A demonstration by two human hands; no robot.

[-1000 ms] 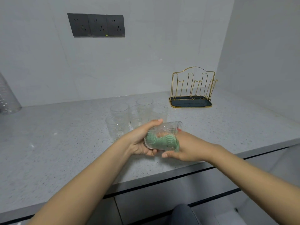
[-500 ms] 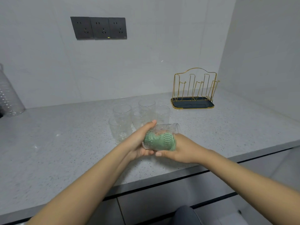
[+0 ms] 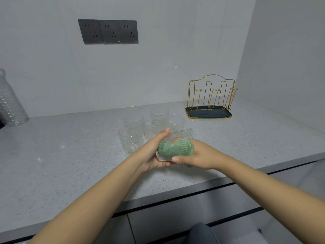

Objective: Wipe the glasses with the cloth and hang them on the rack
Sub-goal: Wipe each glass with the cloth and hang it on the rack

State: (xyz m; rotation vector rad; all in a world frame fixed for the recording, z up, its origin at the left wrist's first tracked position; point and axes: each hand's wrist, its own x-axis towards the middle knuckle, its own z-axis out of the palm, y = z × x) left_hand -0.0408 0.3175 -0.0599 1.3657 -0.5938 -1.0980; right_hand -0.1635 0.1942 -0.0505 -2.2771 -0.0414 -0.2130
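My left hand (image 3: 152, 154) grips a clear ribbed glass (image 3: 173, 137) lying on its side above the counter's front part. A green cloth (image 3: 175, 147) is stuffed inside the glass, and my right hand (image 3: 200, 155) holds it at the glass's mouth. Several more clear glasses (image 3: 133, 124) stand upright in a cluster just behind my hands. The gold wire rack (image 3: 212, 95) with its dark tray stands at the back right, with nothing on its pegs.
The speckled grey counter (image 3: 70, 164) ends in a front edge below my arms, with dark cabinet fronts underneath. A dimpled clear container (image 3: 9, 103) stands at the far left. Three dark wall sockets (image 3: 108, 31) sit on the back wall.
The glass and the cloth have turned a little between my hands; the cloth now sits deeper and flatter in the glass. The view has shifted slightly.
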